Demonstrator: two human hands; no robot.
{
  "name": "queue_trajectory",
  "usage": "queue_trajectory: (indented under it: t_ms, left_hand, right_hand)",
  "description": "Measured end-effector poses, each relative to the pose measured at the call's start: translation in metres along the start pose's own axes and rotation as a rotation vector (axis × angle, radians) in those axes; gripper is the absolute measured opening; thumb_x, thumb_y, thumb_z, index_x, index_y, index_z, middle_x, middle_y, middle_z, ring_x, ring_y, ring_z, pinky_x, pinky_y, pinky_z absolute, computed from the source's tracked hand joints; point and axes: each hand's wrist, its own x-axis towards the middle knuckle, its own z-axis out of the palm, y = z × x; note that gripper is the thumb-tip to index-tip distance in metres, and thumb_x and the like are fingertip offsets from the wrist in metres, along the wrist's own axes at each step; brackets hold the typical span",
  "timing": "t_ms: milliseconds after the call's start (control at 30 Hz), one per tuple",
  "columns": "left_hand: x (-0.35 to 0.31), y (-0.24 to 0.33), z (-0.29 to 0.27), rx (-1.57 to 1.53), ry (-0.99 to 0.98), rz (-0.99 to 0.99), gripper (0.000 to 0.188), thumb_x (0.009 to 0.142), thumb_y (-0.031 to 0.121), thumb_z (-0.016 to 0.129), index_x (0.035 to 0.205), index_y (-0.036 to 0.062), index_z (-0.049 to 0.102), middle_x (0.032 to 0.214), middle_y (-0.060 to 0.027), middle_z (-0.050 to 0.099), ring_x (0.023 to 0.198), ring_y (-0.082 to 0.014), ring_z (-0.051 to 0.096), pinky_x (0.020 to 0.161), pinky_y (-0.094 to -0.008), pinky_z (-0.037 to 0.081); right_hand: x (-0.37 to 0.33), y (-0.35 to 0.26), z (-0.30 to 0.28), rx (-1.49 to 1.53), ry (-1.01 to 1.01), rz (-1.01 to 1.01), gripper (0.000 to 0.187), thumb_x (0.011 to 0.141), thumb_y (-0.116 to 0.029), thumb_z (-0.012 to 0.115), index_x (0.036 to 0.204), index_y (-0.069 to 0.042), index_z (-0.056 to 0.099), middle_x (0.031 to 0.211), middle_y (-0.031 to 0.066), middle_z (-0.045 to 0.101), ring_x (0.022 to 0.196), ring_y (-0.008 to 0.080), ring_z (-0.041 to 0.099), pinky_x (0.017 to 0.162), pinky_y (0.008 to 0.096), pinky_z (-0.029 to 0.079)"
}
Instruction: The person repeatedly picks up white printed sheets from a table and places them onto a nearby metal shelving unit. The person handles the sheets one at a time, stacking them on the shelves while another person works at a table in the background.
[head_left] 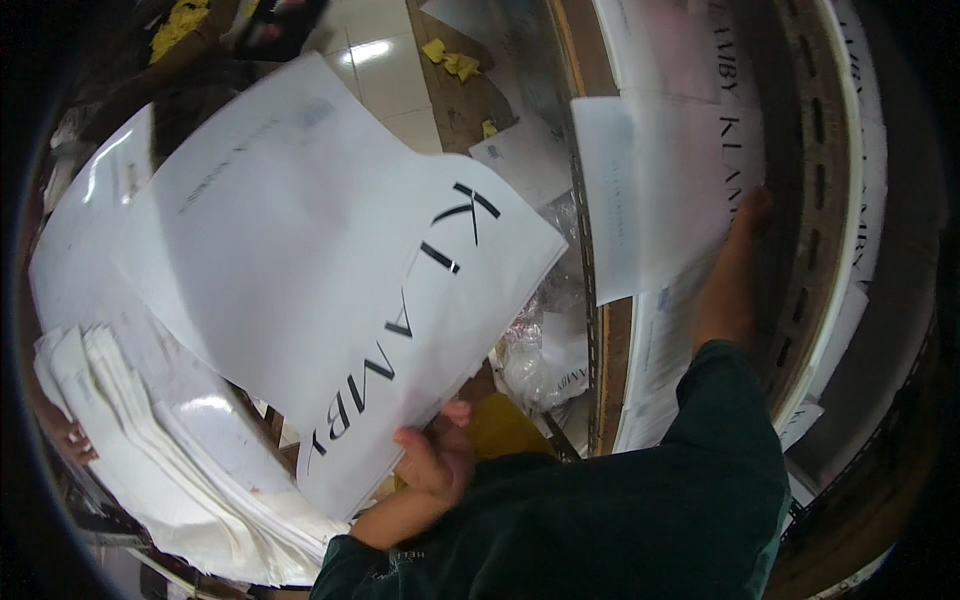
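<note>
My left hand is closed on the lower corner of a thin sheaf of large white sheets with bold black lettering. They look like flat bags or plastic sheets; which, I cannot tell. The sheaf is tilted and slightly curved, spreading up and to the left. My right hand reaches to the right, at the edge of a row of similar white printed sheets lying on a shelf. The fingers of that hand are mostly hidden, so their grip does not show.
A folded white stack lies at lower left, with another person's hand at its far edge. Crumpled clear plastic lies between me and the shelf. A slotted metal rail runs along the right. Yellow scraps lie near the tiled floor.
</note>
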Motion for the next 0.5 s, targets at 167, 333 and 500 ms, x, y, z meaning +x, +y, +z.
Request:
queue_trajectory:
  t_ms: [167, 333, 500]
  left_hand:
    - [-0.004, -0.037, -0.014, -0.009, 0.019, -0.121, 0.041, 0.091, 0.037, 0.036, 0.099, -0.0019, 0.047, 0.077, -0.0151, 0.057, 0.067, -0.0210, 0.053, 0.065, -0.0306, 0.043]
    - [0.008, -0.053, -0.002, 0.024, 0.168, -0.417, 0.033, 0.092, 0.029, 0.039, 0.102, -0.0028, 0.044, 0.079, -0.0156, 0.058, 0.068, -0.0215, 0.057, 0.060, -0.0289, 0.046]
    - [0.020, -0.067, -0.010, -0.001, 0.291, -0.598, 0.030, 0.091, 0.024, 0.042, 0.103, -0.0029, 0.043, 0.078, -0.0151, 0.058, 0.072, -0.0193, 0.060, 0.060, -0.0254, 0.049]
  right_hand:
    - [0.062, 0.062, 0.048, -0.015, 0.040, -0.033, 0.036, 0.082, -0.031, 0.049, 0.099, -0.001, 0.058, 0.102, 0.0188, 0.057, 0.095, 0.0305, 0.054, 0.083, 0.0391, 0.041]
    - [0.053, 0.030, 0.027, -0.111, 0.022, 0.015, 0.039, 0.080, -0.034, 0.052, 0.106, -0.005, 0.054, 0.111, 0.0168, 0.050, 0.103, 0.0304, 0.048, 0.087, 0.0403, 0.038]
    - [0.025, -0.001, 0.004, -0.173, 0.012, 0.064, 0.045, 0.079, -0.036, 0.055, 0.114, -0.009, 0.050, 0.121, 0.0148, 0.043, 0.110, 0.0303, 0.042, 0.091, 0.0414, 0.034]
